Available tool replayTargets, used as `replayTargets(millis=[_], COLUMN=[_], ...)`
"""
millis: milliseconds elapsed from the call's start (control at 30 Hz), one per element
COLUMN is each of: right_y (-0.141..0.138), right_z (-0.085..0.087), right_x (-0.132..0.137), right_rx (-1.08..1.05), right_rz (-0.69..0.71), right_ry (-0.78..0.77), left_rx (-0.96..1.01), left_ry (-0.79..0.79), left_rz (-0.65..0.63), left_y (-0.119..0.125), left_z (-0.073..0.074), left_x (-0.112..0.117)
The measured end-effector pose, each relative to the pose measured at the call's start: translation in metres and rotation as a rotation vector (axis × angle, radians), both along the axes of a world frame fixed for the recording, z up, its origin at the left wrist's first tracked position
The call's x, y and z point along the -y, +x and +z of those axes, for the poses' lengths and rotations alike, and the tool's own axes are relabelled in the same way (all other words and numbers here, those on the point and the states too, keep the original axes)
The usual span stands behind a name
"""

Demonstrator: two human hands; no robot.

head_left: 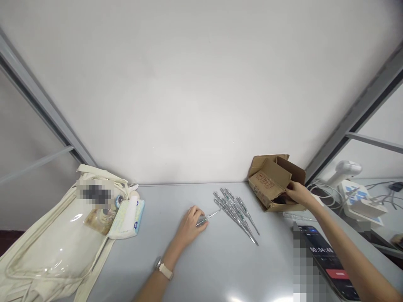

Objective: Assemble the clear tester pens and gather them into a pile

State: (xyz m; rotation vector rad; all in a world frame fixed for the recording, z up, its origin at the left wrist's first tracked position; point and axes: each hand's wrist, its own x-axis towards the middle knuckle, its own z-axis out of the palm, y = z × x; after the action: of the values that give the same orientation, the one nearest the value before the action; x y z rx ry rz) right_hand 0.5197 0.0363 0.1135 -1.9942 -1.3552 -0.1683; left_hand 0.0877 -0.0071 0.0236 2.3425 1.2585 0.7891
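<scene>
My left hand (pixel 189 223) rests on the grey table with its fingers closed around the clear handle of a slim screwdriver (pixel 204 219). The thin metal shaft points right, toward a group of similar clear-handled screwdrivers (pixel 234 209) lying side by side, their shafts slanting to the lower right. At the back right stands an open cardboard box (pixel 267 184). Into it reaches my right hand (pixel 296 193); the box hides the fingertips, so whatever they touch cannot be seen.
A cream bag with a clear panel (pixel 59 243) lies at the left, a tissue pack (pixel 127 218) on its edge. Right of the box are a clear plastic piece (pixel 299 216), a phone (pixel 321 247) under my right forearm, and a white device with cables (pixel 362 201). Behind is a wall (pixel 201 92).
</scene>
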Motion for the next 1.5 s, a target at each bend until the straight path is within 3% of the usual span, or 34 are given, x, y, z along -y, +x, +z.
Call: replayTargets(millis=[100, 200, 233, 300, 400, 433, 533, 667, 767, 833, 933, 1033, 1267, 1367, 1500], right_y=[-0.007, -0.042, -0.061, -0.106, -0.176, -0.196, -0.234, -0.224, -0.185, -0.16, -0.141, -0.149, -0.193, -0.21, -0.236], right_z=[-0.004, -0.016, -0.023, -0.038, -0.056, -0.059, -0.06, -0.052, -0.053, -0.058, -0.069, -0.079, -0.079, -0.078, -0.079], right_x=[0.024, 0.06, 0.072, 0.092, 0.108, 0.109, 0.106, 0.085, 0.064, 0.052, 0.043, 0.041, 0.033, 0.03, 0.027], right_rx=[-0.05, -0.061, -0.098, -0.287, -0.666, -0.771, -0.964, -0.942, -0.574, -0.444, -0.194, -0.066, 0.143, 0.167, 0.181], right_rz=[0.025, -0.17, -0.127, 0.14, 0.623, 0.702, 0.77, 0.675, 0.427, 0.318, 0.135, 0.132, 0.24, 0.253, 0.314], right_ry=[-0.078, 0.214, 0.256, 0.195, -0.128, -0.181, -0.223, -0.167, -0.12, -0.131, -0.304, -0.401, -0.504, -0.513, -0.471], left_rx=[0.005, 0.053, 0.092, 0.201, 0.358, 0.387, 0.438, 0.467, 0.455, 0.419, 0.343, 0.23, -0.053, -0.112, -0.141], left_ry=[-0.026, -0.035, -0.04, -0.066, -0.13, -0.159, -0.187, -0.136, -0.143, -0.172, -0.165, -0.119, -0.094, -0.034, 0.003], left_rz=[-0.025, -0.005, 0.016, 0.06, 0.052, 0.016, -0.073, -0.089, -0.008, 0.04, 0.006, -0.073, -0.069, -0.07, -0.037], left_y=[0.0, 0.002, 0.005, 0.013, 0.033, 0.041, 0.063, 0.069, 0.059, 0.052, 0.048, 0.055, 0.084, 0.082, 0.063], left_z=[0.0, 0.0, 0.0, 0.003, 0.013, 0.017, 0.028, 0.032, 0.029, 0.026, 0.022, 0.017, -0.009, -0.013, -0.013], left_x=[-0.001, 0.0, 0.001, 0.006, 0.021, 0.027, 0.046, 0.056, 0.051, 0.044, 0.034, 0.025, -0.009, -0.019, -0.022])
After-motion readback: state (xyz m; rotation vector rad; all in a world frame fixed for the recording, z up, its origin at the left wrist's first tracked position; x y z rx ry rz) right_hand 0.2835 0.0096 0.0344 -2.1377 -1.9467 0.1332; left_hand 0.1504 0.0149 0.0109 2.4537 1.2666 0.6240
